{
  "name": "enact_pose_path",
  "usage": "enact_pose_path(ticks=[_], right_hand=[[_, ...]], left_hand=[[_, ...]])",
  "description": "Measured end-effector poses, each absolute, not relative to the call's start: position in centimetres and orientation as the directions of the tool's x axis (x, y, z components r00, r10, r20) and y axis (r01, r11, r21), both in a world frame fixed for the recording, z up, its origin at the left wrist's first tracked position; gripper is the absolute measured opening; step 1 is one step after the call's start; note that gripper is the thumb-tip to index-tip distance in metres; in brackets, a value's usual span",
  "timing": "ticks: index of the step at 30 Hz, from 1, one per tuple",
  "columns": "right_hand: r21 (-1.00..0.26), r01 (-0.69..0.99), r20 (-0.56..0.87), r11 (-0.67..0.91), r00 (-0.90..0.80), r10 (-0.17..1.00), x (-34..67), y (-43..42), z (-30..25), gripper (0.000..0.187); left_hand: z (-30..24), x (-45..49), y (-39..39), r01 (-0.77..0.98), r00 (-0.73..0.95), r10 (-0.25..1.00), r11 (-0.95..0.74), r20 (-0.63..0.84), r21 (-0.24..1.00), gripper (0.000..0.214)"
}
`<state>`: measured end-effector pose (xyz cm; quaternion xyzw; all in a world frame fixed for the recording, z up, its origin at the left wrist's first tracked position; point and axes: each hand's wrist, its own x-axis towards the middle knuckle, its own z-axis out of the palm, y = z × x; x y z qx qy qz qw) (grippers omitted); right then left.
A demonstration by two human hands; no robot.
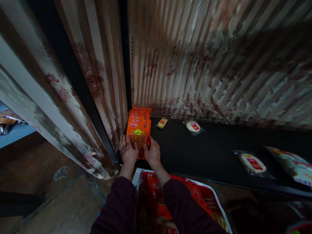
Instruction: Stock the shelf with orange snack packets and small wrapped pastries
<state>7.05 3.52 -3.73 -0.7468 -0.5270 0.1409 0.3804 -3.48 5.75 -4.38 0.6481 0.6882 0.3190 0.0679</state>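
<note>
Both hands on the front orange packet (pixel 139 134) atm, at the far left end of the black shelf (pixel 215 152), right next to the striped curtain (pixel 92 64). The pkt stands upright w/ its printed face toward the camera, long axis running up-down, top edge pointing up at the wall. It's the first of a row of same orange packs (pixel 141 112) lined up behind it, front to back. Left hand (pixel 128 150) clamps the lower left edge and right hand (pixel 152 153) the lower right, so the pkt sits between the two hands w/ most of it sticking up above the fingers. Fingers are curled onto its sides, gripping it, tho exact fingertip spots are too dark to tell. Further right on the shelf: a small yellow pack (pixel 162 122), two round flat-bread packs (pixel 193 126) (pixel 253 162), well apart. Below the arms there's a red basket (pixel 205 192) w/ more pkgs in it.
</note>
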Motion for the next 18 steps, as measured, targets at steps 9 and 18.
enact_pose_path(ticks=[9,18], right_hand=[[-0.719,0.691,0.286,-0.075,0.393,0.874,6.4,-2.9,-4.5,0.042],[-0.679,0.734,0.307,-0.03,0.32,0.896,7.8,-11.7,-5.4,0.038]], left_hand=[[-3.2,-2.1,3.9,0.827,-0.038,0.911,-0.202,0.411,0.524,0.041],[-2.9,0.9,-2.9,0.61,0.284,0.821,-0.553,0.495,0.567,0.038]])
